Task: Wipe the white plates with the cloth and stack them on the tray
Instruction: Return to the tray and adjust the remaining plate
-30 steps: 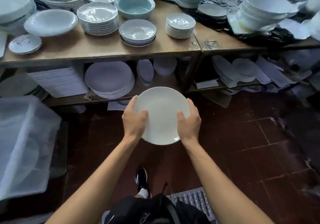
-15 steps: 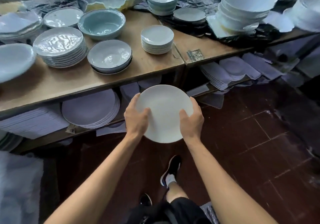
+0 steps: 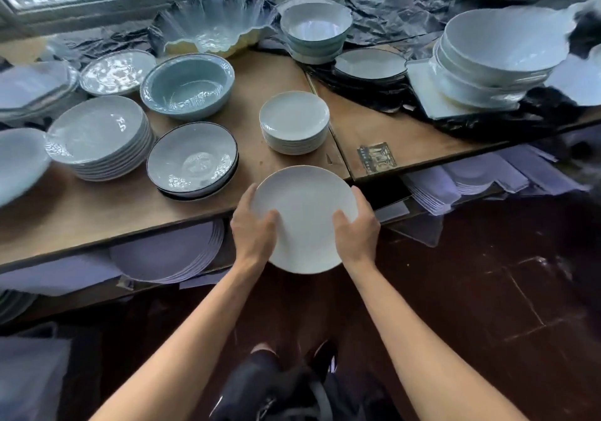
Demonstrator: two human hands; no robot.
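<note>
I hold a round white plate (image 3: pixel 304 215) in both hands in front of the wooden table's near edge. My left hand (image 3: pixel 253 228) grips its left rim with the thumb on the plate's face. My right hand (image 3: pixel 357 228) grips the right rim the same way. Just beyond the plate, on the table, stands a stack of several small white plates (image 3: pixel 294 121). No cloth or tray shows in this view.
The wooden table (image 3: pixel 97 202) carries a dark-rimmed bowl stack (image 3: pixel 193 158), a stack of glossy plates (image 3: pixel 97 134), a teal bowl (image 3: pixel 187 85) and large white bowls (image 3: pixel 497 49) at right. More plates lie on the shelf below (image 3: pixel 166 251). Dark tiled floor (image 3: pixel 471 290) lies underfoot.
I have stepped closer to the table and the view has risen over its top. The plate, still held by both hands, now sits at the table's near edge.
</note>
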